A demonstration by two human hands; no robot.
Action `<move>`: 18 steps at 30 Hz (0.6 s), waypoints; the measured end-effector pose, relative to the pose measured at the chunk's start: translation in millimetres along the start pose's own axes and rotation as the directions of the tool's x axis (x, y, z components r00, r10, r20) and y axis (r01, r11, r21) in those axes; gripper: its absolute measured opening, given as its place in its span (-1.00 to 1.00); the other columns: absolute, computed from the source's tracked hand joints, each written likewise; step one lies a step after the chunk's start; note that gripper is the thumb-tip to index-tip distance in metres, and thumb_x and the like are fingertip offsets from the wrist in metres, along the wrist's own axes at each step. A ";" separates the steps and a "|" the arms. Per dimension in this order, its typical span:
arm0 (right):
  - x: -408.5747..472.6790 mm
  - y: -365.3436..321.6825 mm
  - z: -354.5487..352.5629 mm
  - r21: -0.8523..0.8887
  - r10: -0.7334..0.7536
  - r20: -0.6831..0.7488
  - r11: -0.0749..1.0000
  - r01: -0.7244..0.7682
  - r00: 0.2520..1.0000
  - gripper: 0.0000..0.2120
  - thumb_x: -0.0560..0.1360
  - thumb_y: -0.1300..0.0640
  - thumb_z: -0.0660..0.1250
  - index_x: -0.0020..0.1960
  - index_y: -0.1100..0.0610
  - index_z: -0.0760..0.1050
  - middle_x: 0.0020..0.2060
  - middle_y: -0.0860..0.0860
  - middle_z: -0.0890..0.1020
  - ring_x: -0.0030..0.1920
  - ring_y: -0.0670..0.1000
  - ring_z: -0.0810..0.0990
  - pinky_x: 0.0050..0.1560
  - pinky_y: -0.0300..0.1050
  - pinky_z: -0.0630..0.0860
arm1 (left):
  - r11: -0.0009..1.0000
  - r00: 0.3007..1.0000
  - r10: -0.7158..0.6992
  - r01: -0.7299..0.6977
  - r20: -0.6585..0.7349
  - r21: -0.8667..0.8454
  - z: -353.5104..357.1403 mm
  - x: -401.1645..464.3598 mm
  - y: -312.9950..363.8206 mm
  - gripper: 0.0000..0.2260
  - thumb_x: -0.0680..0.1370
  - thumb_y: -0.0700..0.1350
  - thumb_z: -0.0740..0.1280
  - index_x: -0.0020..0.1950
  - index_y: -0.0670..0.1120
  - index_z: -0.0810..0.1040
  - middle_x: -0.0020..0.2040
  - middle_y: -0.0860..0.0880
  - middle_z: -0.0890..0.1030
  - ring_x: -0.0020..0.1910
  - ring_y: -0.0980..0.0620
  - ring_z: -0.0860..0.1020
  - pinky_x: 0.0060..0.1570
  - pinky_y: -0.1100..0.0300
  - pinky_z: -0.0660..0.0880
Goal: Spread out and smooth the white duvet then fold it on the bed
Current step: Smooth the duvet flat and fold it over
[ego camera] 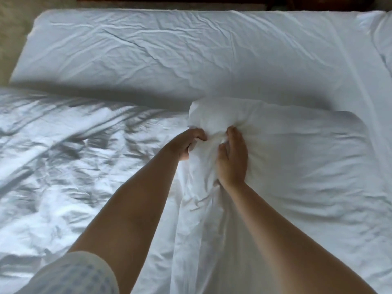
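Both hands bunching one part of the white duvet mid-bed.

Left hand and right hand clamped close together on a gathered ridge of cloth, fingers curled into it. Risk from so narrow a hold: pulling only one strip, leaving the crumpled left half dragged into deeper creases (or slack slipping out of the grip). Likely better with hands well apart before any tug. Open room ahead: smooth bed up to its far edge; bare strip at right, near edge out of view.
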State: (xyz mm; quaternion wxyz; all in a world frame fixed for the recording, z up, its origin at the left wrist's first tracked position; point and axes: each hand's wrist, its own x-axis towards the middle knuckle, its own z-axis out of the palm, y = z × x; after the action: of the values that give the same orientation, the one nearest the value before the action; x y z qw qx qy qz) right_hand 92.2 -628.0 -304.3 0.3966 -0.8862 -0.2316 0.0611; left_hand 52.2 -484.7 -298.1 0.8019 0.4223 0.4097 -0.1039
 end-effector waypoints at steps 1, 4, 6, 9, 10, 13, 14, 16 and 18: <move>-0.6 0.3 2.8 0.002 0.001 0.045 1.000 -0.002 0.999 -0.48 0.47 0.12 0.15 0.40 0.28 0.36 0.40 0.19 0.39 0.44 0.15 0.31 0.44 0.00 0.16 | 1.000 1.000 0.013 -0.013 -0.019 -0.018 -4.0 4.4 -2.8 -0.86 0.37 -0.27 0.27 -0.10 -0.16 0.50 -0.23 -0.14 0.55 -0.33 -0.04 0.58 -0.22 0.18 0.55; -10.1 11.1 12.5 -0.209 -0.056 0.371 0.968 0.142 0.927 -0.48 0.51 0.05 0.14 0.44 0.16 0.30 0.51 0.07 0.19 0.52 0.03 0.10 0.47 0.02 0.01 | 0.992 0.967 0.052 -0.078 -0.251 -0.095 -17.5 11.3 -34.6 -0.81 0.43 -0.16 0.42 0.01 -0.13 0.53 -0.05 -0.16 0.62 -0.16 -0.13 0.63 -0.07 -0.02 0.60; -21.5 14.8 19.0 -0.285 -0.032 0.485 0.939 0.192 0.874 -0.48 0.56 0.08 0.15 0.50 0.11 0.19 0.55 0.01 0.05 0.54 -0.03 -0.04 0.47 -0.05 -0.12 | 0.989 0.946 0.048 -0.090 -0.319 -0.119 -22.8 3.9 -69.6 -0.58 0.37 0.13 0.48 0.13 -0.04 0.57 0.03 -0.11 0.67 0.00 -0.14 0.65 0.08 -0.13 0.56; -41.7 8.0 22.2 -0.236 -0.025 0.489 0.958 0.160 0.872 -0.46 0.57 0.09 0.07 0.53 0.11 0.12 0.55 0.02 0.04 0.55 -0.01 -0.04 0.48 -0.07 -0.15 | 0.990 0.958 -0.012 -0.029 -0.286 -0.138 -24.5 -11.3 -124.7 -0.30 0.24 0.43 0.39 0.28 0.09 0.52 0.21 -0.02 0.61 0.20 -0.07 0.57 0.23 -0.13 0.47; -49.9 5.3 21.8 -0.184 -0.033 0.476 0.973 0.137 0.879 -0.45 0.54 0.11 0.05 0.52 0.13 0.15 0.54 0.04 0.09 0.54 0.01 0.01 0.49 -0.06 -0.11 | 0.989 0.963 -0.037 -0.002 -0.267 -0.146 -22.4 -19.0 -138.3 -0.29 0.26 0.45 0.38 0.32 0.13 0.49 0.26 -0.01 0.57 0.24 -0.04 0.54 0.25 -0.12 0.45; -74.9 0.8 10.1 0.027 0.067 0.454 0.996 -0.089 0.888 -0.48 0.54 0.27 0.11 0.50 0.18 0.21 0.50 0.07 0.21 0.52 0.03 0.12 0.50 -0.18 -0.03 | 0.992 0.956 -0.080 0.047 -0.284 -0.119 -11.8 -52.1 -170.2 -0.51 0.45 0.32 0.31 0.29 0.10 0.50 0.15 -0.04 0.64 0.12 -0.03 0.61 0.12 -0.03 0.55; -83.9 0.0 4.8 0.065 0.146 0.462 0.978 -0.198 0.875 -0.48 0.54 0.31 0.14 0.50 0.17 0.21 0.49 0.06 0.23 0.51 0.01 0.15 0.48 -0.26 -0.02 | 0.992 0.948 -0.104 0.080 -0.299 -0.094 -10.0 -62.7 -179.6 -0.55 0.46 0.30 0.29 0.25 0.10 0.52 0.10 -0.04 0.66 0.08 -0.04 0.63 0.03 0.02 0.58; -101.3 -1.8 -5.8 0.137 0.285 0.453 0.914 -0.381 0.845 -0.49 0.54 0.34 0.17 0.48 0.18 0.25 0.45 0.04 0.32 0.46 -0.01 0.28 0.42 -0.33 0.10 | 0.992 0.947 -0.124 0.113 -0.298 -0.052 -8.5 -83.0 -192.9 -0.58 0.48 0.28 0.28 0.23 0.08 0.53 0.08 -0.02 0.66 0.07 -0.04 0.63 -0.01 0.05 0.58; -121.2 -4.0 -16.7 0.196 0.375 0.431 0.849 -0.491 0.820 -0.51 0.53 0.37 0.17 0.45 0.20 0.30 0.37 0.04 0.42 0.39 -0.02 0.39 0.31 -0.41 0.21 | 0.995 0.962 -0.077 0.058 -0.263 -0.077 -7.6 -102.3 -201.5 -0.64 0.58 0.14 0.24 0.25 -0.04 0.54 0.09 -0.07 0.66 0.09 -0.07 0.63 0.12 -0.02 0.55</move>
State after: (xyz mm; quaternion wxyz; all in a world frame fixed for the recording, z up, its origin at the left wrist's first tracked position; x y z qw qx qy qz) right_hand -11.7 -692.6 -299.2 0.4488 -0.8165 -0.0812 0.3540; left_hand -121.2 -622.6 -343.7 0.7498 0.3904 0.5309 -0.0595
